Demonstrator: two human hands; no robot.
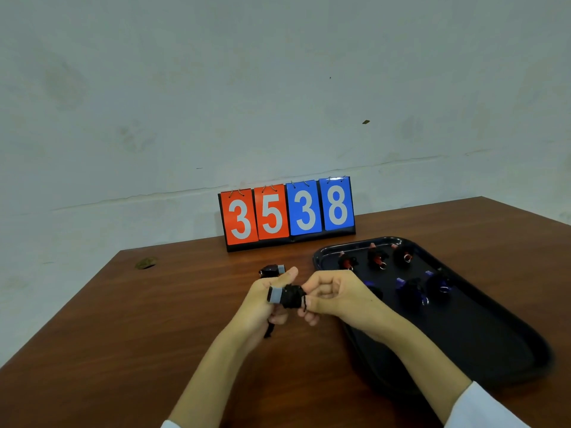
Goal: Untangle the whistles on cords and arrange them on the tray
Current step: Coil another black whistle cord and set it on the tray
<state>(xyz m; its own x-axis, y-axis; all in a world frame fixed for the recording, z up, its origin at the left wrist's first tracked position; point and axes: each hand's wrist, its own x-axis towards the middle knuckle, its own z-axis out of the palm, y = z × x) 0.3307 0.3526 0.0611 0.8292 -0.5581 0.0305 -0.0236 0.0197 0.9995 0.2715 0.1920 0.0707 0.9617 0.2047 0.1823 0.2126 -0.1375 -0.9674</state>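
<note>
my left hand grips the grey whistle; my right hand pinches its cord between them. i should wind it snugly, then set it on the tray to my right.

1. Light is soft, even and slightly dim across the wall.
2. A faint glint shows on the far rim of the tray.
3. Edges of the table bow; the tray's near end is blurred.

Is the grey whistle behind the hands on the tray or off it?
Off: the grey whistle lies on the table, left of the tray.
</note>
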